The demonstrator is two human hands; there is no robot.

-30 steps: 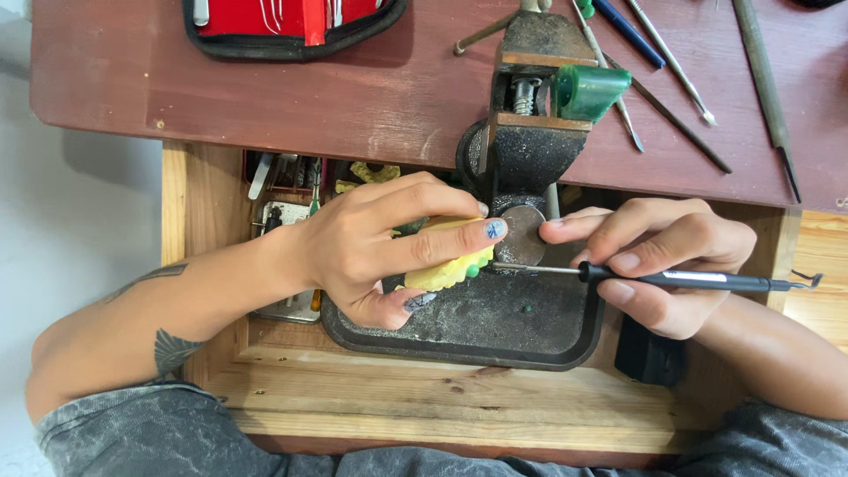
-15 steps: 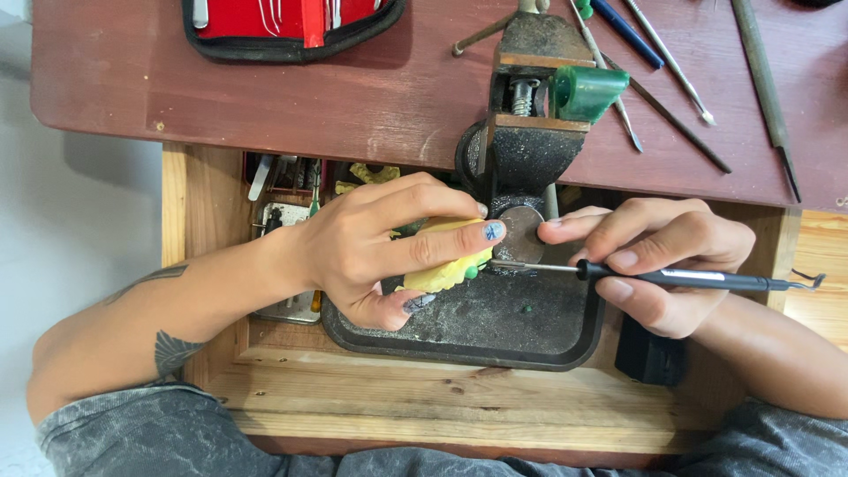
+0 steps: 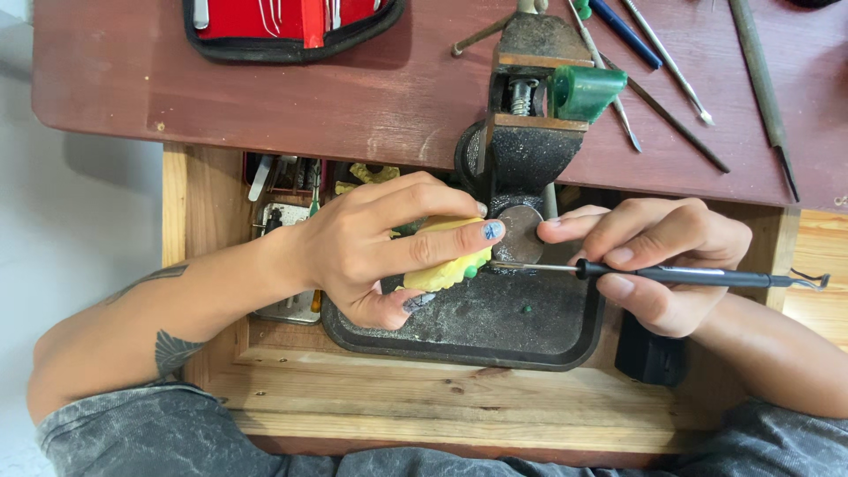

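My left hand [image 3: 375,243] gripped the yellow cast [image 3: 444,265], thumb beneath, forefinger across it. My right hand [image 3: 658,261] pinched the black-handled tool [image 3: 680,276], its thin tip just reaching the cast. Both hung over the dark tray [image 3: 495,340], beside the vise [image 3: 526,146] on the reddish bench [image 3: 265,106].

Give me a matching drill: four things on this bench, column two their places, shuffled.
1. Yellow tooth-shaped model
2. Thin black-handled metal pick
3. Red tool case with black rim
4. Dark metal bench vise

A. Back left of the brown tabletop
B. In the right hand
C. Clamped on the tabletop's front edge
D. In the left hand

Pairs: 1-D, 2-B, 3-A, 4-C
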